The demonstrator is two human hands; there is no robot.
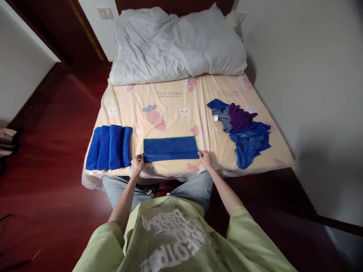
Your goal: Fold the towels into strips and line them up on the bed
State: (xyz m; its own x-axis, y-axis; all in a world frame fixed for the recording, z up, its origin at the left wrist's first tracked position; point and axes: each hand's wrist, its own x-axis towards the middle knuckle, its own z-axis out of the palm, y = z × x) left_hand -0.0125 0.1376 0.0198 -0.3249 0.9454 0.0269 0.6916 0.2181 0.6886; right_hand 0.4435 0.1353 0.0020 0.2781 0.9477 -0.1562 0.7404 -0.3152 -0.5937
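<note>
The blue towel [170, 148] lies flat near the bed's [176, 109] front edge, already doubled into a long strip. The left hand [137, 163] pinches its near left corner and the right hand [204, 158] its near right corner, each grip closed on the cloth. It looks soft, light and limp, best held by the corners. Folded towels [109, 147] sit to the left, a loose pile [244, 132] to the right.

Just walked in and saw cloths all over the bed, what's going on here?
A person stands at the foot of the bed, left hand and right hand pinching the near corners of a folded blue towel. Four folded blue towels lie to its left; a loose pile of cloths lies to its right.
</note>
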